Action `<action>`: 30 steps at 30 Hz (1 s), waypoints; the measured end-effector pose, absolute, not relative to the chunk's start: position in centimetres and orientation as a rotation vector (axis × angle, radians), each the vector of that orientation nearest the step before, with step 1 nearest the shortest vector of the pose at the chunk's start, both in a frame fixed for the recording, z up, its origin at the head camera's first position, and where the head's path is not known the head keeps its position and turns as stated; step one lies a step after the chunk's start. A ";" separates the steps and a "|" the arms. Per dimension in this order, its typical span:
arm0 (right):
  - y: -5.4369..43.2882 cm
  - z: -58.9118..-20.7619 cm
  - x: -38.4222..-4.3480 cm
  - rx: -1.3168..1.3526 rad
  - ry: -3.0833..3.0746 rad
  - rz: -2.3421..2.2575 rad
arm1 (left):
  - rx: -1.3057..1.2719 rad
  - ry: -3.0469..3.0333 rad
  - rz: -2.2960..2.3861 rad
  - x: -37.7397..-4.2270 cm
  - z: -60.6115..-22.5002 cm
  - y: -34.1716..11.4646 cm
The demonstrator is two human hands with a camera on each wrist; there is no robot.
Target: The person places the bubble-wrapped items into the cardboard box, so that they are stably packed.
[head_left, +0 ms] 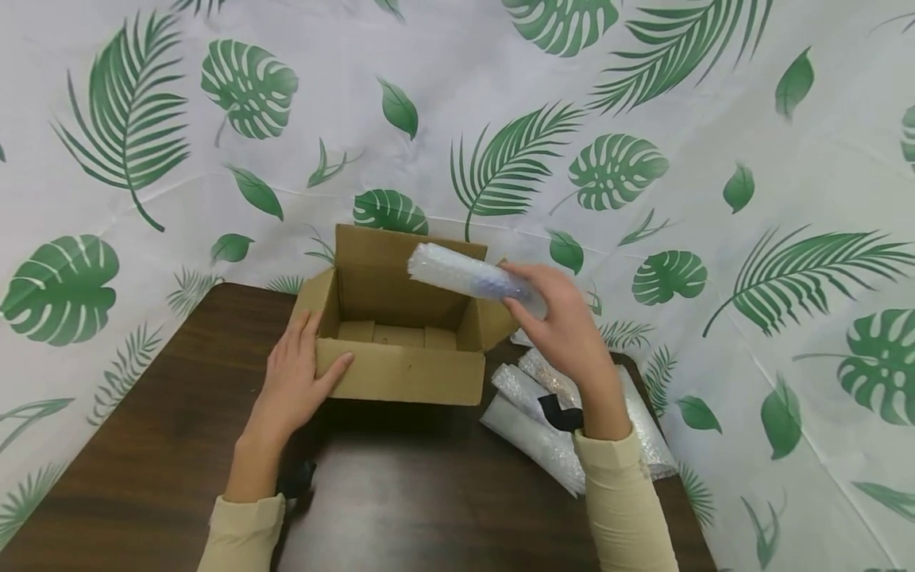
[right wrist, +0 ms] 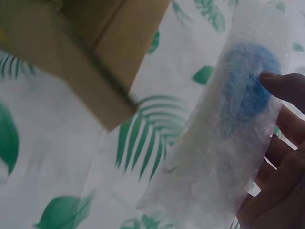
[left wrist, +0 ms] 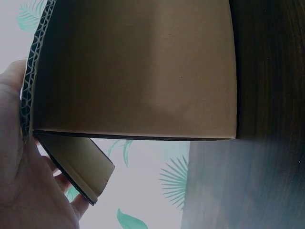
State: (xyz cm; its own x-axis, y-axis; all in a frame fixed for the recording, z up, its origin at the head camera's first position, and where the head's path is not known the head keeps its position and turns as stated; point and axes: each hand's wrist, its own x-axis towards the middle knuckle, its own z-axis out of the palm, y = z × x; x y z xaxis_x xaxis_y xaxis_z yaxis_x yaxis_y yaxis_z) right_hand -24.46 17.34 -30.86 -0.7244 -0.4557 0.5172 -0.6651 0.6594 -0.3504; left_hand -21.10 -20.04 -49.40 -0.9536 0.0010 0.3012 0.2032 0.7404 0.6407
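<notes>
An open cardboard box [head_left: 400, 373] stands on the table with its flaps spread outward. My left hand [head_left: 293, 381] grips its near left corner, thumb over the front flap and fingers along the left flap [left wrist: 78, 164]. In my right hand [head_left: 561, 322] is a bubble-wrapped roll [head_left: 457, 274], held above the box's right side. A blue round shape shows through the wrap in the right wrist view, where the thumb presses on the bubble wrap [right wrist: 205, 157]. The roll's left end overlaps the box opening in the head view.
Several more bubble-wrapped rolls [head_left: 532, 437] lie on the table to the right, partly under my right forearm. The dark wooden table [head_left: 400, 492] ends at a leaf-patterned white sheet [head_left: 500, 95] behind the box and along the sides.
</notes>
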 end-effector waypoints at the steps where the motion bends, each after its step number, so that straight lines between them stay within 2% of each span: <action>1: 16.5 -30.6 -24.8 0.908 -2.523 0.727 | -0.162 -2.662 -1.026 -21.1 -49.3 -20.1; 7: 11.5 -30.9 -27.6 0.969 -2.839 0.530 | -0.151 -2.653 -1.027 -21.1 -49.2 -20.3; 16: 6.0 -34.7 -29.6 1.050 -3.048 0.416 | -0.152 -2.649 -1.037 -21.0 -49.5 -20.0; 24: 4.7 -37.6 -31.0 1.088 -3.239 0.420 | -0.150 -2.654 -1.051 -20.8 -49.4 -19.8; 30: 4.9 -38.2 -32.0 1.138 -3.295 0.490 | -0.149 -2.650 -1.033 -20.7 -49.2 -19.8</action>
State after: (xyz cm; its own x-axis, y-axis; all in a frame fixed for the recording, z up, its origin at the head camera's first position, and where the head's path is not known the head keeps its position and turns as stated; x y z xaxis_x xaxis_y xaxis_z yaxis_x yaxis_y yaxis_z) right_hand -32.02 4.87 -38.22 -0.7278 -0.6351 -0.2588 -0.5324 0.7611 -0.3705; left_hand -20.73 -19.77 -49.17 -0.9518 -0.0096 0.3064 0.2002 0.7374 0.6451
